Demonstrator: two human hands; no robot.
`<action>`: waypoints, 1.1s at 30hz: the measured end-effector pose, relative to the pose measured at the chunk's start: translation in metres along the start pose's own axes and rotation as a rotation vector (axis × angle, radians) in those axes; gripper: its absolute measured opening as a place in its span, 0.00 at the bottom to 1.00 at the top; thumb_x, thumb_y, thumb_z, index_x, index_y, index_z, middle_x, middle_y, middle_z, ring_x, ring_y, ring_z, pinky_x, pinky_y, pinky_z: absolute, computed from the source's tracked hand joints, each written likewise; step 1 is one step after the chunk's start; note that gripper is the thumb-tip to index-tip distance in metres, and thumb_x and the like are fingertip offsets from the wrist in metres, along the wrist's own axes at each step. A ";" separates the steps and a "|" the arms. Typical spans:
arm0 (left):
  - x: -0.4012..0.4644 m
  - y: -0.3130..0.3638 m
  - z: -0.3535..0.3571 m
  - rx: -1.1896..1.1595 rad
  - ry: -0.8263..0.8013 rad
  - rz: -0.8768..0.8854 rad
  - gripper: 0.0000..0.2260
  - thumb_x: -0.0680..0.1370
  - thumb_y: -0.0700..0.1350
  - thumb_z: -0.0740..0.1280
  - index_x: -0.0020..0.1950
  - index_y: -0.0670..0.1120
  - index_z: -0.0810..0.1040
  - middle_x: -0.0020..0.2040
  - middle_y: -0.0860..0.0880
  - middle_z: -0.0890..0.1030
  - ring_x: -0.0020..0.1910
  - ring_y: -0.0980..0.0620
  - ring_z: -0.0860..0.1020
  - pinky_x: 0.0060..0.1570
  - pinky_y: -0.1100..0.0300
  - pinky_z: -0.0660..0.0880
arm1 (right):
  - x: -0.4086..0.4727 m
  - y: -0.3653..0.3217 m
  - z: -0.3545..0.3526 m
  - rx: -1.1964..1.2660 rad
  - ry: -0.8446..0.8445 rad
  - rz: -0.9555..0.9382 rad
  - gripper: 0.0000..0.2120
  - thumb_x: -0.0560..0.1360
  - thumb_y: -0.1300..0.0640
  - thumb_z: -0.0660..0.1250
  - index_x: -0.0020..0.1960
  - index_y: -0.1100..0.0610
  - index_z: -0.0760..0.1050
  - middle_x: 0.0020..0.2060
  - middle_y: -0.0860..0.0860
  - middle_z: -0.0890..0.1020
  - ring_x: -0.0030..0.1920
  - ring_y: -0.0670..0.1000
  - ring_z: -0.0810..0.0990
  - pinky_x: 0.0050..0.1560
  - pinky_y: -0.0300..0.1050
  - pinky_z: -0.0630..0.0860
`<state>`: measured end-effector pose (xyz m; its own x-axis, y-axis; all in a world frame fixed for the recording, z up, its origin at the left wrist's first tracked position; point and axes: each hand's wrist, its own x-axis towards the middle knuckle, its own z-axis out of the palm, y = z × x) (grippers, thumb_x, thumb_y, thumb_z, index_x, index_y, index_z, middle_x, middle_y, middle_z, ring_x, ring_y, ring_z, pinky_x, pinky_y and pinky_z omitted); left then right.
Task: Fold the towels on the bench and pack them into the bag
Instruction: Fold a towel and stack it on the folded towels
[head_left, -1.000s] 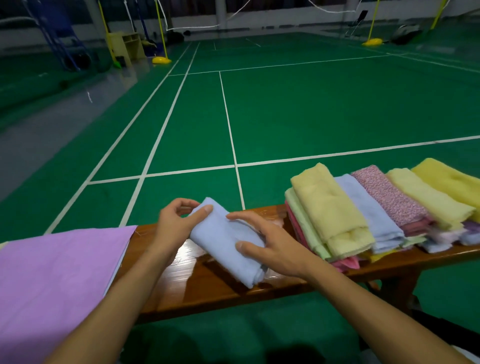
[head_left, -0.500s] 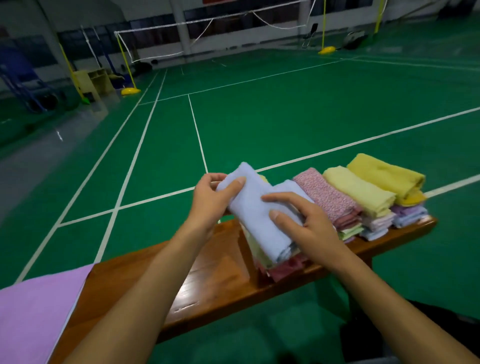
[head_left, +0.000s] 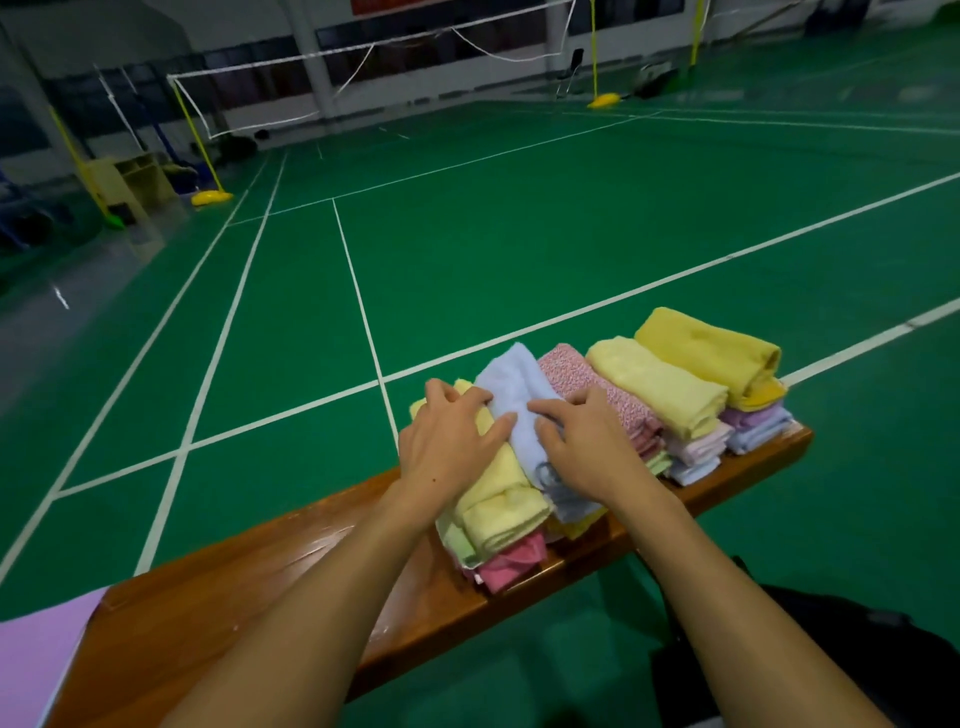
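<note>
Pressing with both hands, we seat the folded pale-blue terry towel on the row of folded towels on the glossy brown wooden bench. Our left hand lies with fingers spread flat against its left edge; our right hand rests with fingers loosely curved on its right edge, neither clasping it. The towel's long axis runs away from us, between the hands, both equally near. A lilac cloth sheet covers the bench's left end; green court flooring surrounds us.
</note>
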<state>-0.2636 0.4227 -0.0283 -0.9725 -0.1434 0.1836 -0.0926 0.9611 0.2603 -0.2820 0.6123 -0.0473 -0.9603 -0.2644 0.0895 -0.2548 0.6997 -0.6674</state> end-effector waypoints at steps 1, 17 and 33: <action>0.001 0.001 -0.001 0.010 -0.015 0.000 0.25 0.80 0.72 0.58 0.72 0.61 0.73 0.62 0.51 0.67 0.55 0.45 0.78 0.54 0.48 0.76 | 0.000 -0.001 0.001 -0.029 0.013 0.013 0.19 0.85 0.48 0.58 0.74 0.46 0.75 0.63 0.54 0.68 0.63 0.59 0.70 0.68 0.58 0.72; -0.092 -0.109 -0.119 -0.290 0.187 0.188 0.09 0.81 0.58 0.68 0.60 0.58 0.79 0.57 0.61 0.78 0.45 0.63 0.80 0.50 0.55 0.78 | -0.057 -0.105 0.018 0.048 0.360 -0.471 0.10 0.82 0.53 0.65 0.62 0.52 0.79 0.58 0.48 0.76 0.61 0.52 0.76 0.59 0.53 0.77; -0.339 -0.450 -0.153 0.155 -0.064 -0.601 0.18 0.79 0.65 0.64 0.63 0.57 0.78 0.61 0.54 0.79 0.60 0.50 0.78 0.53 0.53 0.76 | -0.135 -0.325 0.328 0.104 -0.579 -0.347 0.12 0.79 0.46 0.65 0.56 0.52 0.80 0.49 0.48 0.85 0.45 0.48 0.82 0.50 0.48 0.81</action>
<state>0.1407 0.0030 -0.0628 -0.7510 -0.6602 -0.0102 -0.6531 0.7404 0.1590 -0.0320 0.2028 -0.0855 -0.6014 -0.7949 -0.0796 -0.4973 0.4505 -0.7415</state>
